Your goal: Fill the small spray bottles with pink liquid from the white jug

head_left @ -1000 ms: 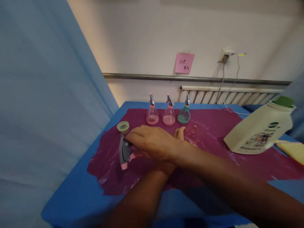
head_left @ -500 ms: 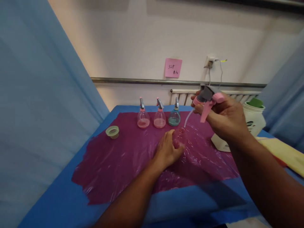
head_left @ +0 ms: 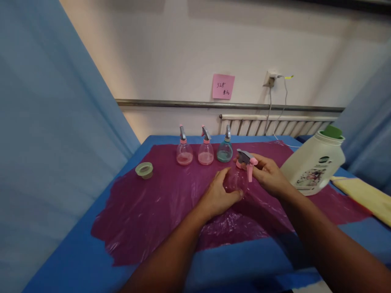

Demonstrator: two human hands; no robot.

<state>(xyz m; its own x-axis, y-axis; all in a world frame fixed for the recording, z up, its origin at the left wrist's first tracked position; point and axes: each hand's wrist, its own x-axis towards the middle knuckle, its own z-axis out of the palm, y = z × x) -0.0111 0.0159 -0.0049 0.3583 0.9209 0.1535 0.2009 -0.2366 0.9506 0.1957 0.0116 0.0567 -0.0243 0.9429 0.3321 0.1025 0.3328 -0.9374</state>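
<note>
My left hand [head_left: 220, 192] is wrapped round a clear pink spray bottle [head_left: 235, 181] standing on the purple plastic sheet [head_left: 159, 203]. Just above the bottle's neck, my right hand [head_left: 266, 171] grips a grey and pink spray head [head_left: 247, 159]. Its tube no longer shows outside the bottle; whether the collar sits on the neck I cannot tell. Behind them stand two more pink spray bottles, one [head_left: 184, 154] on the left and another [head_left: 205, 154] beside it, then a teal spray bottle [head_left: 225, 152]. Each has its spray head on and some liquid at the bottom.
A white jug [head_left: 314, 165] with a green piece in its mouth stands to the right, near a yellow cloth [head_left: 363, 195]. On the left lies a translucent cap [head_left: 144, 169]. A blue curtain [head_left: 45, 122] hangs beside the blue-covered table [head_left: 76, 252].
My right hand has lowered the spray head from up on the right to the bottle's mouth, and its tube has gone in. My left hand stays on the bottle.
</note>
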